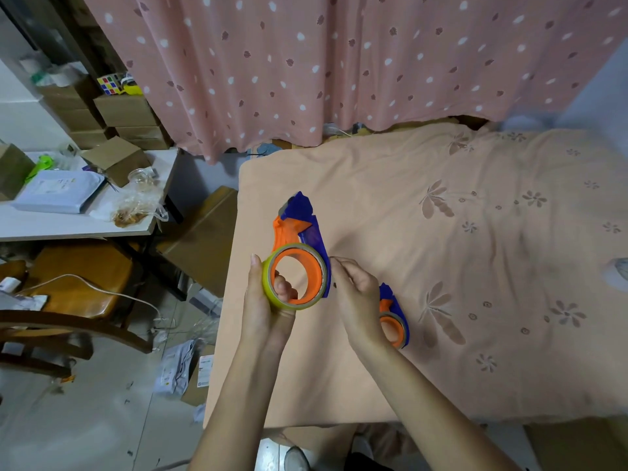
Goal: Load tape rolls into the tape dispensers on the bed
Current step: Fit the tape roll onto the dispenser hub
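Observation:
An orange and blue tape dispenser (295, 226) is held above the peach bed cover (441, 266). A yellowish clear tape roll (268, 283) sits around its orange hub. My left hand (265, 307) grips the roll and hub from the left, with fingers through the hub's hole. My right hand (356, 300) pinches at the roll's right edge with thumb and forefinger. A second orange and blue tape dispenser (394, 321), with tape on its hub, lies on the bed behind my right wrist, partly hidden.
A pink dotted curtain (339, 62) hangs behind the bed. Left of the bed stand a white table (68, 222) with parcels and a jar, cardboard boxes (204, 239), and a wooden chair (78, 287). Packages litter the floor.

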`<control>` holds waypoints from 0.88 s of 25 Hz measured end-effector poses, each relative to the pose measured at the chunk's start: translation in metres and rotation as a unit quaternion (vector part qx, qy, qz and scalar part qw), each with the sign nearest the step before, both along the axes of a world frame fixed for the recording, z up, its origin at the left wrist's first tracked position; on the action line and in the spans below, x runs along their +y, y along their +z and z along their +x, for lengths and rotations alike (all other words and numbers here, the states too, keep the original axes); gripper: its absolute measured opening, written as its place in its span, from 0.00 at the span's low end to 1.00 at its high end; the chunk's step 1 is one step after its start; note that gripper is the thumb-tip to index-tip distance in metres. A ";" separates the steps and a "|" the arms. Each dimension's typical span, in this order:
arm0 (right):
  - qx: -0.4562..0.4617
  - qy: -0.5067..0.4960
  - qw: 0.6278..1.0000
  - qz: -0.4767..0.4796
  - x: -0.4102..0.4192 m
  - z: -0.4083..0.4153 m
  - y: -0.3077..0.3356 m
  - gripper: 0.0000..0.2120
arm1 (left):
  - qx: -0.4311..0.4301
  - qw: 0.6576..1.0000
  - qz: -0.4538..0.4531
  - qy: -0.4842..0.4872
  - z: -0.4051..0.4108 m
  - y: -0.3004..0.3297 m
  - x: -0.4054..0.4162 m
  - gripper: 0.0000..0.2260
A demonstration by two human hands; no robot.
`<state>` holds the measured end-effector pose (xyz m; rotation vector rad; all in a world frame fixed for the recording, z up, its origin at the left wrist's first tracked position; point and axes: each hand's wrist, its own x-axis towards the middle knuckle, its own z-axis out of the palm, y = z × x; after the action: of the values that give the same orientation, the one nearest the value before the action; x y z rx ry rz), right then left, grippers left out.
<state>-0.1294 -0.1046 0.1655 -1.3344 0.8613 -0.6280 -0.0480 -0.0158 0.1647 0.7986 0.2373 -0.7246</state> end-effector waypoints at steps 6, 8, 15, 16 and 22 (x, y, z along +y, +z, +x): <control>0.020 0.049 0.997 -0.065 0.013 0.002 0.006 0.13 | 0.003 1.000 -0.007 -0.011 0.006 0.005 0.007 0.19; 0.077 0.035 0.990 -0.110 0.016 0.006 0.004 0.11 | -0.001 1.000 -0.002 -0.023 0.007 0.005 0.010 0.18; 0.196 -0.010 0.957 -0.212 0.011 0.000 -0.007 0.14 | -0.025 0.995 0.035 -0.093 -0.003 -0.003 0.001 0.19; 0.203 -0.016 0.955 -0.216 0.007 -0.003 -0.010 0.15 | -0.032 0.994 0.038 -0.102 -0.006 -0.006 -0.002 0.19; 0.269 -0.057 0.939 -0.207 -0.051 -0.035 -0.032 0.18 | -0.152 0.956 0.167 -0.186 -0.025 -0.043 -0.040 0.33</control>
<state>-0.1649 -0.1553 0.1336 -1.8980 1.3035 -0.5567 -0.0735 -0.0559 0.1217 1.2865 -0.0773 -0.9151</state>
